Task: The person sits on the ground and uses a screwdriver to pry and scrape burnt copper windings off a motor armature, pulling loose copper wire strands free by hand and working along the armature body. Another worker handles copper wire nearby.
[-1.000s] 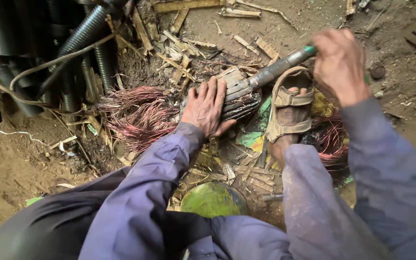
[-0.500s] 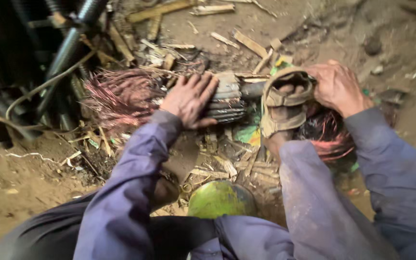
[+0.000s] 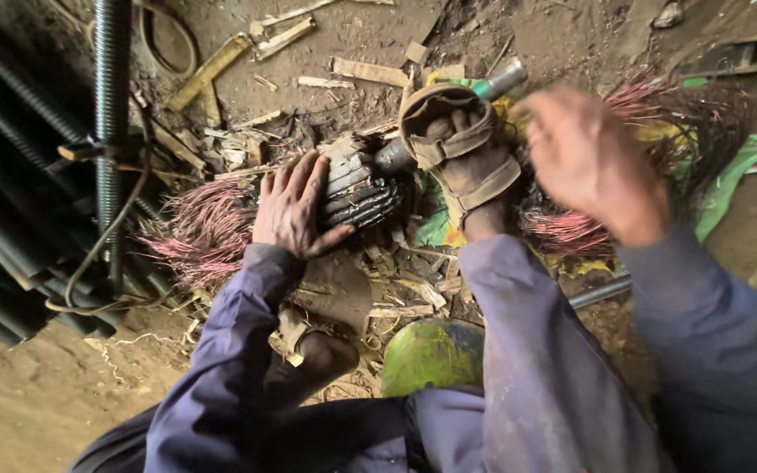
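Head view: a person crouches over dirt ground strewn with scrap, both arms in purple sleeves.
Left hand (image 3: pixel 295 210): centre-left of the frame, palm down, fingers spread and pressed on the motor core (image 3: pixel 357 184).
Motor core: a dark ribbed metal cylinder lying on its side at the centre of the frame, its metal shaft (image 3: pixel 492 83) running toward the upper right.
Right hand (image 3: pixel 593 162): right of centre, blurred, raised just beside the shaft end; whether its fingers grip anything cannot be told.
Sandalled foot (image 3: pixel 462 149): between the two hands, sole resting across the shaft just beside the core.
Copper wire (image 3: pixel 208 232): a pinkish tangled bundle just left of the left hand; a second bundle (image 3: pixel 571 232) lies under the right forearm.
Black corrugated hoses (image 3: pixel 10 193): stacked along the left edge of the frame.
Wood scraps (image 3: pixel 365 70): scattered across the upper middle.
Green object (image 3: pixel 431 355): rounded, at lower centre between the knees.
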